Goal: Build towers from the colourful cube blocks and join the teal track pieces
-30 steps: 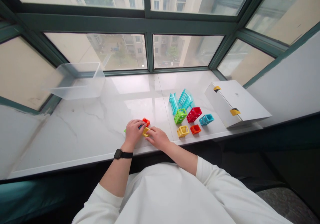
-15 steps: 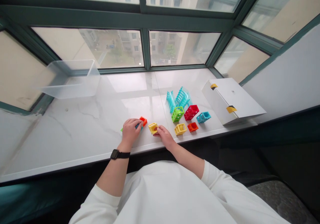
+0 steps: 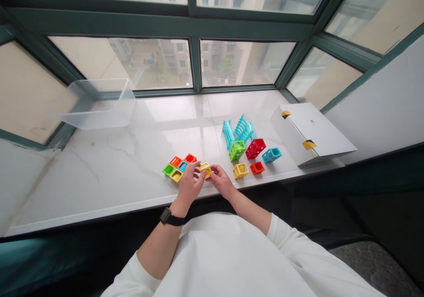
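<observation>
Bay window at the back, dark green frame, buildings outside. Pale marbled worktop below carries everything. White box far right; clear bin far left, by the glass.

Left hand and right hand face each other near the front edge. Right of them and further back: turquoise pieces. Left of them: flat group of blocks, orange-red, green, blue and yellow edge to edge; left hand hides its near right corner. Loose at right: red block, green block, blue block, spare yellow block, small orange-red block.

Held yellow block sits between the hands, just right of the flat group. Right fingers pinched on its right side. Left fingers parted, tips at its left side; gripping or only steadying, can't tell.

Step reads as two-handed handling of that one block. To do it well: light pinch on opposite faces, fingertips clear of the cut-outs, one hand firm while the other re-grips. Square it up before any contact. Left knuckles are tight to the group, so rotate from the right wrist; a left swing could nudge it.
</observation>
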Demonstrator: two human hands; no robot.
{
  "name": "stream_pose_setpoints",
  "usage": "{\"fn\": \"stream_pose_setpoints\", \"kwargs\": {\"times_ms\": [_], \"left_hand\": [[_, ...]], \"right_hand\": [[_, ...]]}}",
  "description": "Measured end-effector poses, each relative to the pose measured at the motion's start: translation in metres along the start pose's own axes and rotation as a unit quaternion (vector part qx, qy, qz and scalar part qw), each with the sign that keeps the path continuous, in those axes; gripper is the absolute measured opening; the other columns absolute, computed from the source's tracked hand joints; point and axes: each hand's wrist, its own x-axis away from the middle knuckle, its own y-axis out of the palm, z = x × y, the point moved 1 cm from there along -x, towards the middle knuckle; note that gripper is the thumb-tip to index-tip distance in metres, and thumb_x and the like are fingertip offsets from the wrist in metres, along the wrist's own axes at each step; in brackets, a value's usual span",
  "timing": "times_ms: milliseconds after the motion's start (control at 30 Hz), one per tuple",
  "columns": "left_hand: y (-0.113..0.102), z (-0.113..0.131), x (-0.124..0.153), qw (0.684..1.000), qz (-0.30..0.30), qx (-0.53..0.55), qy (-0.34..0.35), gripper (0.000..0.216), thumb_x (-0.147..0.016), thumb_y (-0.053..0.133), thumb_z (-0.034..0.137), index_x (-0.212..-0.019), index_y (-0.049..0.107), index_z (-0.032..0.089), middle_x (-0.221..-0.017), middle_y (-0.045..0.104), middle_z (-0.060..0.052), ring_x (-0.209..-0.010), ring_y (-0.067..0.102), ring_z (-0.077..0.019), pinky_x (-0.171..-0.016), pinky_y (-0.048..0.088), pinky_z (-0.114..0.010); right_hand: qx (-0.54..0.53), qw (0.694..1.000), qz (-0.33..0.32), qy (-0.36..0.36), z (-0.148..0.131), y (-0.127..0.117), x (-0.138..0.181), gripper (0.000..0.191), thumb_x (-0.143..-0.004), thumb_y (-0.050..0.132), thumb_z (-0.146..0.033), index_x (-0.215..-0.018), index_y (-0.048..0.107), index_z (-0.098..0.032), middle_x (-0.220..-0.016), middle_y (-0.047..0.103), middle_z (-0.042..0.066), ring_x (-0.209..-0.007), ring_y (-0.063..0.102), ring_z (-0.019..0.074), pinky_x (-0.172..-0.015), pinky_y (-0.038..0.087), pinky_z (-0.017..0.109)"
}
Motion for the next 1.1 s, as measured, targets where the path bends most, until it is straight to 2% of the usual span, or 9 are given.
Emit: {"fn": "stream_pose_setpoints", "kwargs": {"times_ms": [67, 167, 233, 400, 600, 733, 833, 967, 1100], "left_hand": [[0.007, -0.006, 0.001, 1.000, 0.004, 0.006, -0.024, 0.044, -0.095, 0.065, 0.030, -0.139, 0.059, 0.025, -0.136, 0.067, -0.012, -0.111, 0.071, -0.0238, -0.087, 0.064, -0.038], [0.011, -0.017, -0.004, 0.999, -0.007, -0.001, -0.049, 0.046, -0.087, 0.063, 0.017, -0.132, 0.066, 0.025, -0.132, 0.071, -0.011, -0.119, 0.070, -0.0268, -0.099, 0.062, -0.044], [0.011, -0.024, -0.008, 0.997, -0.016, 0.015, -0.079, 0.042, -0.084, 0.063, 0.015, -0.124, 0.071, 0.025, -0.126, 0.074, -0.010, -0.113, 0.072, -0.0272, -0.100, 0.061, -0.046], [0.018, -0.029, -0.007, 0.976, -0.019, 0.134, -0.169, 0.034, -0.088, 0.071, 0.036, -0.118, 0.072, 0.020, -0.114, 0.079, -0.010, -0.090, 0.075, -0.0244, -0.083, 0.063, -0.041], [0.023, -0.030, 0.000, 0.975, -0.027, 0.172, -0.140, 0.036, -0.093, 0.068, 0.047, -0.116, 0.074, 0.020, -0.116, 0.079, -0.010, -0.107, 0.073, -0.0259, -0.095, 0.058, -0.039], [0.023, -0.033, 0.001, 0.981, -0.032, 0.136, -0.135, 0.041, -0.100, 0.059, 0.055, -0.117, 0.073, 0.020, -0.110, 0.078, -0.009, -0.100, 0.072, -0.0247, -0.088, 0.057, -0.036], [0.024, -0.033, 0.001, 0.983, -0.019, 0.121, -0.134, 0.040, -0.101, 0.056, 0.054, -0.118, 0.070, 0.021, -0.108, 0.077, -0.008, -0.097, 0.071, -0.0234, -0.084, 0.055, -0.034], [0.023, -0.032, 0.001, 0.982, -0.026, 0.113, -0.149, 0.037, -0.098, 0.061, 0.052, -0.119, 0.065, 0.022, -0.096, 0.074, -0.004, -0.081, 0.068, -0.0203, -0.074, 0.052, -0.031], [0.022, -0.031, 0.001, 0.979, -0.035, 0.119, -0.159, 0.030, -0.094, 0.065, 0.051, -0.103, 0.061, 0.023, -0.079, 0.066, 0.002, -0.068, 0.059, -0.0172, -0.065, 0.045, -0.028]], "right_hand": [[0.016, 1.000, 0.003, -0.022, 0.001, 0.002, 0.002, 0.055, -0.079, 0.088, -0.047, -0.121, 0.058, -0.029, -0.125, 0.068, 0.004, -0.110, 0.072, 0.0207, -0.099, 0.061, 0.039], [0.039, 0.999, -0.002, -0.036, 0.002, 0.005, 0.004, 0.071, -0.074, 0.092, -0.041, -0.134, 0.054, -0.031, -0.125, 0.068, 0.004, -0.108, 0.072, 0.0202, -0.104, 0.059, 0.040], [0.057, 0.998, -0.008, -0.036, 0.001, 0.005, 0.004, 0.067, -0.076, 0.091, -0.042, -0.134, 0.057, -0.030, -0.126, 0.069, 0.005, -0.108, 0.072, 0.0204, -0.106, 0.058, 0.041], [0.070, 0.997, -0.004, -0.038, 0.001, 0.003, 0.003, 0.053, -0.081, 0.087, -0.045, -0.127, 0.067, -0.028, -0.126, 0.074, 0.005, -0.105, 0.072, 0.0205, -0.102, 0.059, 0.040], [0.083, 0.996, -0.003, -0.040, 0.005, 0.002, 0.001, 0.048, -0.081, 0.087, -0.048, -0.122, 0.077, -0.026, -0.117, 0.079, 0.005, -0.094, 0.072, 0.0199, -0.091, 0.060, 0.037], [0.114, 0.992, 0.041, -0.032, 0.009, 0.003, 0.000, 0.044, -0.080, 0.087, -0.051, -0.115, 0.080, -0.024, -0.097, 0.080, 0.004, -0.077, 0.067, 0.0175, -0.076, 0.060, 0.033], [0.126, 0.990, 0.047, -0.038, 0.010, 0.003, 0.000, 0.044, -0.080, 0.088, -0.051, -0.114, 0.081, -0.024, -0.094, 0.079, 0.003, -0.072, 0.065, 0.0161, -0.071, 0.058, 0.032], [0.110, 0.992, 0.040, -0.044, 0.008, 0.001, 0.000, 0.043, -0.082, 0.086, -0.056, -0.110, 0.082, -0.023, -0.099, 0.079, 0.005, -0.080, 0.069, 0.0190, -0.073, 0.060, 0.033], [0.090, 0.995, 0.026, -0.046, 0.007, 0.001, 0.000, 0.043, -0.084, 0.084, -0.059, -0.108, 0.082, -0.024, -0.105, 0.078, 0.006, -0.092, 0.073, 0.0227, -0.084, 0.063, 0.038]]}}
